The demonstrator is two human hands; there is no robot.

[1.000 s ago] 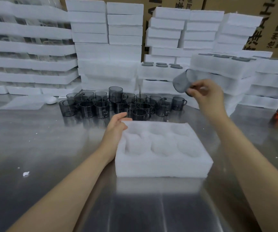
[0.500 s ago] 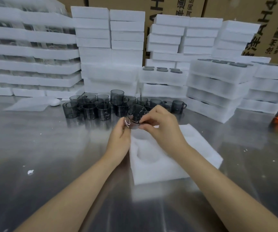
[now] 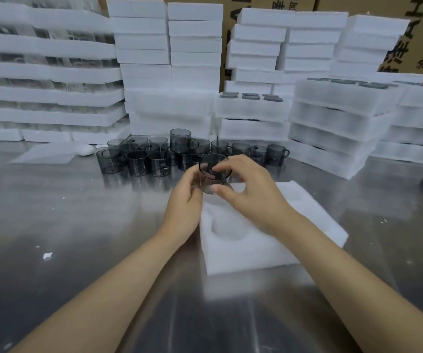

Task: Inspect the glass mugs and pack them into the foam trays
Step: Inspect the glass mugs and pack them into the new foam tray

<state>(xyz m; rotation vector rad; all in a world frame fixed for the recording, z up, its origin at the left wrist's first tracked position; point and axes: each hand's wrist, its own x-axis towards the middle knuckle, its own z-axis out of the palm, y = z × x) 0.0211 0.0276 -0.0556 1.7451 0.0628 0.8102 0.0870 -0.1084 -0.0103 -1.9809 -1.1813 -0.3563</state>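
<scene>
A smoky grey glass mug (image 3: 211,171) is held upright between both hands, just above the far left corner of a white foam tray (image 3: 261,248). My left hand (image 3: 183,207) grips its left side. My right hand (image 3: 251,192) curls round its right side, thumb on the near wall. The tray lies on the steel table with round pockets; the ones I can see hold nothing, and my right forearm covers part of it. Several more grey mugs (image 3: 154,159) stand in a cluster behind the hands.
Tall stacks of white foam trays (image 3: 169,72) line the back of the steel table (image 3: 78,225); some at right (image 3: 337,118) hold packed mugs. Cardboard boxes stand behind. A thin foam sheet (image 3: 47,154) and a small white object lie at left. An orange item sits at the right edge.
My right hand brought the mug down from high on the right to the centre, where my left hand joined it. The mug has since turned from tilted to upright.
</scene>
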